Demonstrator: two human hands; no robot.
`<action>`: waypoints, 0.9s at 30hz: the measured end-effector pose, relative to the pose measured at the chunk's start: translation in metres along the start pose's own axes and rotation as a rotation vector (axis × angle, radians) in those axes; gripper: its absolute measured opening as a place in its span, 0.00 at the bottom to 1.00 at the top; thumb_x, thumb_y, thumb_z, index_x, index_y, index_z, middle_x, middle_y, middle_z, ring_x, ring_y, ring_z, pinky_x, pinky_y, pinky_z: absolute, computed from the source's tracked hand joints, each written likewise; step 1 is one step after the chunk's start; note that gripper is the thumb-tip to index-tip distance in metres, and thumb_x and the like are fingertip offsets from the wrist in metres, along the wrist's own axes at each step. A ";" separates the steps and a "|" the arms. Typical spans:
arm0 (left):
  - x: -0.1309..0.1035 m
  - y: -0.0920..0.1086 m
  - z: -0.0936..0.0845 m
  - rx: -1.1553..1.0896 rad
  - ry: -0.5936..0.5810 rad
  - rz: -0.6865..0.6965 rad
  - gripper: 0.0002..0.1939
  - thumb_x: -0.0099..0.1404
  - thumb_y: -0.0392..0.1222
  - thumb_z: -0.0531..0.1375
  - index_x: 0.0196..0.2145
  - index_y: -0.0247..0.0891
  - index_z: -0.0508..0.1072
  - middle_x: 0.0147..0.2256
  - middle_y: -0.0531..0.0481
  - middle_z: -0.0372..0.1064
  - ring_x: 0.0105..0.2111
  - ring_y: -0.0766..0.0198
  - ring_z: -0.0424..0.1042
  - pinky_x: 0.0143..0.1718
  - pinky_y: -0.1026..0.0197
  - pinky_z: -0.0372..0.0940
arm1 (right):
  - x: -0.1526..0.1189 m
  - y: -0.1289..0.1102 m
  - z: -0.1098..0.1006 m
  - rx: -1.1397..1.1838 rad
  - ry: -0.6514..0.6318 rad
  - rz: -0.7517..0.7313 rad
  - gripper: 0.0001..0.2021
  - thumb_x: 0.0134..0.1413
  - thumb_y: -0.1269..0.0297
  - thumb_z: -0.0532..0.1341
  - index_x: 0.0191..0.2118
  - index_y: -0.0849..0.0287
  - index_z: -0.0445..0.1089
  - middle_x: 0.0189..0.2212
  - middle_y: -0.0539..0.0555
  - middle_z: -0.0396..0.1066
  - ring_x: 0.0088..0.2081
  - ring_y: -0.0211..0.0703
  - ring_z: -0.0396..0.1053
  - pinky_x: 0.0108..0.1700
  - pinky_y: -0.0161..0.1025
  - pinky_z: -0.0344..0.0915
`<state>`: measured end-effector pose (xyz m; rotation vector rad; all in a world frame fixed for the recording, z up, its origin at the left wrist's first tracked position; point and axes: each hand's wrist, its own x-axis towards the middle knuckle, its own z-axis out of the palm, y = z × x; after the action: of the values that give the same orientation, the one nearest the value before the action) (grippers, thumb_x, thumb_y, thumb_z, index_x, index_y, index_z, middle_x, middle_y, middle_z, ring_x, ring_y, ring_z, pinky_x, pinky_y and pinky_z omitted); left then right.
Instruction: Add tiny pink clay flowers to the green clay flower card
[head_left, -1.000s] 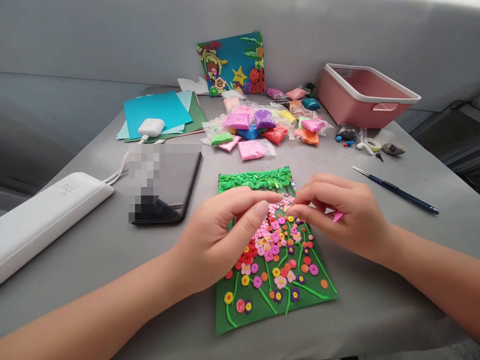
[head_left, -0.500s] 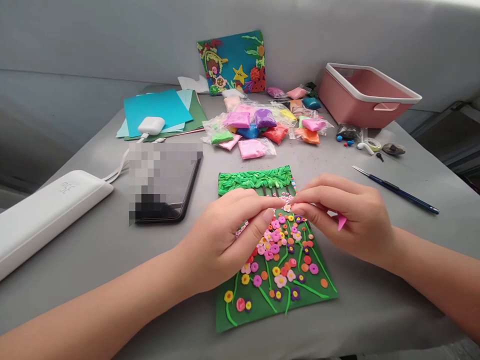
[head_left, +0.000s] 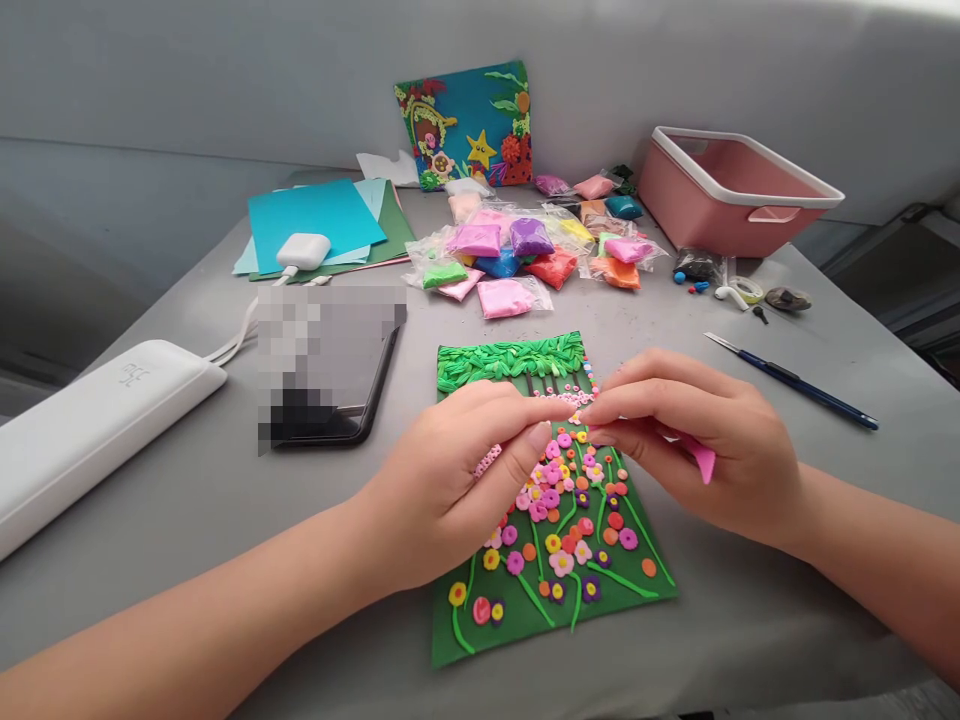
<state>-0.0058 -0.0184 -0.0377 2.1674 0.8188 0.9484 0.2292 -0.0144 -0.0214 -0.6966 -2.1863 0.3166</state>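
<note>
R hand (head_left: 731,425) gripping pink obj (head_left: 703,464), mostly hid, L hand (head_left: 450,480) over pic (head_left: 559,525), grip unclear

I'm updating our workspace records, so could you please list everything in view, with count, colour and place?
Table: 1, grey, beneath
Flower picture: 1, mainly green, front centre
Sea picture: 1, mainly blue, back centre
Packets: many, mixed colours, before sea picture
Basket: 1, pink, back right
Sheets: several, blue and green, back left
Earphone case: 1, white, on sheets
Paper scrap: 1, white, beside sea picture
Phone: 1, black, left centre
Power bank: 1, white, far left
Cable: count unclear, white, beside phone
Knife: 1, dark blue, right
Balls: several, blue and red, before basket
Other small bits: several, mixed colours, beside balls
Tool: 1, pink, in grip of right hand
Left hand: 1, bare, over flower picture
Right hand: 1, bare, facing left hand
</note>
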 end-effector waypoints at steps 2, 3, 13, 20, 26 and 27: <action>-0.001 0.001 0.001 -0.035 -0.006 0.010 0.15 0.74 0.32 0.54 0.52 0.39 0.77 0.32 0.51 0.74 0.36 0.63 0.71 0.41 0.61 0.65 | 0.000 0.000 -0.002 0.021 -0.024 -0.002 0.11 0.62 0.78 0.64 0.44 0.53 0.77 0.36 0.53 0.75 0.35 0.37 0.76 0.37 0.34 0.78; -0.001 0.001 0.001 -0.060 -0.018 0.014 0.15 0.74 0.32 0.54 0.51 0.39 0.77 0.32 0.51 0.74 0.36 0.63 0.71 0.42 0.61 0.64 | 0.000 -0.001 -0.003 0.034 -0.040 -0.001 0.12 0.62 0.77 0.65 0.44 0.52 0.78 0.36 0.53 0.75 0.35 0.37 0.76 0.37 0.34 0.78; 0.004 0.013 0.000 -0.054 -0.201 0.133 0.12 0.73 0.30 0.51 0.31 0.40 0.64 0.25 0.53 0.60 0.27 0.63 0.59 0.34 0.60 0.60 | 0.000 -0.010 -0.004 0.066 -0.046 0.054 0.10 0.61 0.72 0.68 0.46 0.50 0.79 0.36 0.52 0.75 0.34 0.37 0.76 0.35 0.34 0.78; 0.001 0.008 0.001 0.032 -0.196 0.227 0.10 0.71 0.30 0.52 0.33 0.40 0.66 0.27 0.51 0.64 0.28 0.62 0.59 0.33 0.59 0.60 | 0.001 -0.013 0.000 0.145 -0.058 0.155 0.04 0.61 0.71 0.68 0.41 0.57 0.78 0.34 0.53 0.75 0.29 0.32 0.71 0.26 0.29 0.71; 0.002 0.011 0.000 -0.344 -0.105 -0.150 0.14 0.73 0.36 0.58 0.55 0.38 0.72 0.34 0.49 0.74 0.34 0.64 0.71 0.37 0.61 0.67 | -0.001 -0.008 0.001 0.190 0.073 0.244 0.08 0.58 0.66 0.71 0.41 0.58 0.75 0.33 0.50 0.69 0.23 0.29 0.59 0.22 0.32 0.62; 0.003 0.011 0.000 -0.437 -0.078 -0.240 0.18 0.73 0.38 0.60 0.59 0.38 0.71 0.36 0.49 0.75 0.35 0.64 0.72 0.38 0.61 0.68 | -0.001 -0.008 0.001 0.158 0.086 0.227 0.07 0.58 0.67 0.71 0.41 0.58 0.75 0.32 0.50 0.69 0.23 0.29 0.60 0.23 0.32 0.63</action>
<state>-0.0011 -0.0229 -0.0285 1.6789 0.7339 0.8254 0.2266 -0.0218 -0.0192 -0.8544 -1.9789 0.5594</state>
